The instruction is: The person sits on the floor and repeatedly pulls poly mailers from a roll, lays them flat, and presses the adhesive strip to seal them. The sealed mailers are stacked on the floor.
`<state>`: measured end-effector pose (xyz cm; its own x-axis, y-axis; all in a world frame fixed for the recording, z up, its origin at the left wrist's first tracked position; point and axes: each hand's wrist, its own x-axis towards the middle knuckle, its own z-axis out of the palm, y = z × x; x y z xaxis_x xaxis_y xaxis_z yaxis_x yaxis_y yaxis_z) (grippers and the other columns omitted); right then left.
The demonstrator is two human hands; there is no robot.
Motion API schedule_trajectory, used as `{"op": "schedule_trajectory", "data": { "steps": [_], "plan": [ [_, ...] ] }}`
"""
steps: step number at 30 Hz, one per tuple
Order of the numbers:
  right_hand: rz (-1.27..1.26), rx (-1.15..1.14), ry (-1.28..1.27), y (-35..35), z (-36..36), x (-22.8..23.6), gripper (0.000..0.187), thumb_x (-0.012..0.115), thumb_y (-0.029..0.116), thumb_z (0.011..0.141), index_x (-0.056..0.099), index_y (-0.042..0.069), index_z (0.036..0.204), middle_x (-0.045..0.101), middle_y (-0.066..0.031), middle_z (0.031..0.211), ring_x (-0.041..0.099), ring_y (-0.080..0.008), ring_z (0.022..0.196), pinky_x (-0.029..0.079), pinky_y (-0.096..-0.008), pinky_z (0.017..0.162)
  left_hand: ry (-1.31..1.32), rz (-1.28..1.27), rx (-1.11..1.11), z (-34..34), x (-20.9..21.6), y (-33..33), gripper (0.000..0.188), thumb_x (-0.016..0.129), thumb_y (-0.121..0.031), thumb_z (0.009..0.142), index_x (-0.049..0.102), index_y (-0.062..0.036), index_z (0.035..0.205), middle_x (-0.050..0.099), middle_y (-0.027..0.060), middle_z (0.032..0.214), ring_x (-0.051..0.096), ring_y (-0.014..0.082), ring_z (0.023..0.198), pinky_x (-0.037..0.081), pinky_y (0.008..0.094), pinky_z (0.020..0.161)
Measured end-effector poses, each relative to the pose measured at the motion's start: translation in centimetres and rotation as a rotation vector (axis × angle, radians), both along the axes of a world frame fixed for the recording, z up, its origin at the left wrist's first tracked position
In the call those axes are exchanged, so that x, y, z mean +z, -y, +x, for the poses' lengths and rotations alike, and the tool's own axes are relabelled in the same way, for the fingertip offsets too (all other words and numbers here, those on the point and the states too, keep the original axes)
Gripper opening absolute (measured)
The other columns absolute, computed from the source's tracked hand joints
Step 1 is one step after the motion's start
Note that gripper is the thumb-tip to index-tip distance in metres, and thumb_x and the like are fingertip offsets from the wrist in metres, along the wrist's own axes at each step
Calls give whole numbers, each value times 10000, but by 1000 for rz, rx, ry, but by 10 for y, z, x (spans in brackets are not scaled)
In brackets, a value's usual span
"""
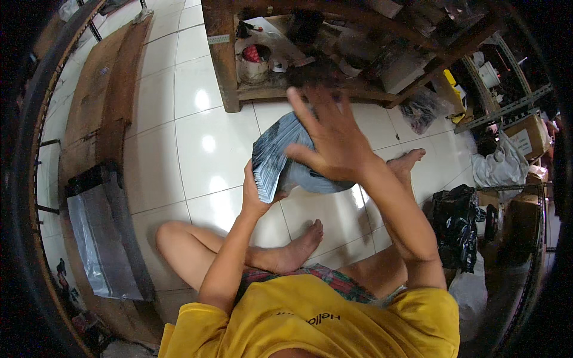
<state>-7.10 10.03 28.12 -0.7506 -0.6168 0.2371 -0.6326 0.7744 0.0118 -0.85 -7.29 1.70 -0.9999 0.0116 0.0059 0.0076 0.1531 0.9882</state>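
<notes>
A thick bundle of thin grey-blue plastic bags (273, 154) is held up in front of me, bent over in a curve with its many edges fanned on the left side. My left hand (253, 200) grips its lower left end, the fingers partly hidden underneath. My right hand (335, 138) is over the bundle's right part, fingers spread and slightly blurred. Whether that palm touches the bags I cannot tell. Behind the right hand, part of the bundle is hidden.
On the left, a grey plastic stack (107, 238) lies on a long wooden board (98, 113). A wooden shelf (230, 77) holding clutter stands ahead. To the right are a black plastic bag (456, 221) and metal racking (507, 110). My bare feet rest on white floor tiles (209, 149).
</notes>
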Motion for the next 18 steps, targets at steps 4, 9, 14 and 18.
{"op": "schedule_trajectory", "data": {
  "steps": [4,9,14,18],
  "plan": [
    [-270,31,-91,-1,-16,31,913,615,508,880,222,43,1561,310,-313,1525,300,-478,1414,151,-621,1161,6,-65,-14,10,5,4,1235,997,-194,484,261,-14,1460,544,209,1349,541,348,1255,425,408,1074],
    [-267,80,-32,14,-37,31,861,620,402,895,221,16,1553,312,-300,1533,297,-436,1431,164,-577,1179,16,-41,-25,7,6,8,1270,994,-196,481,228,-21,1478,513,210,1381,510,342,1288,411,406,1092],
    [-328,125,-19,22,-41,21,840,546,480,951,188,35,1567,305,-285,1544,271,-461,1436,164,-561,1185,-225,-221,-21,16,20,1,1318,1003,-230,459,214,20,1485,435,223,1444,463,355,1332,381,414,1125],
    [-111,87,20,44,-40,11,863,514,556,956,190,45,1572,298,-298,1542,251,-481,1442,154,-611,1171,-255,-231,-18,11,13,0,1312,999,-273,474,221,20,1488,421,226,1439,443,379,1337,369,436,1130]
  ]
}}
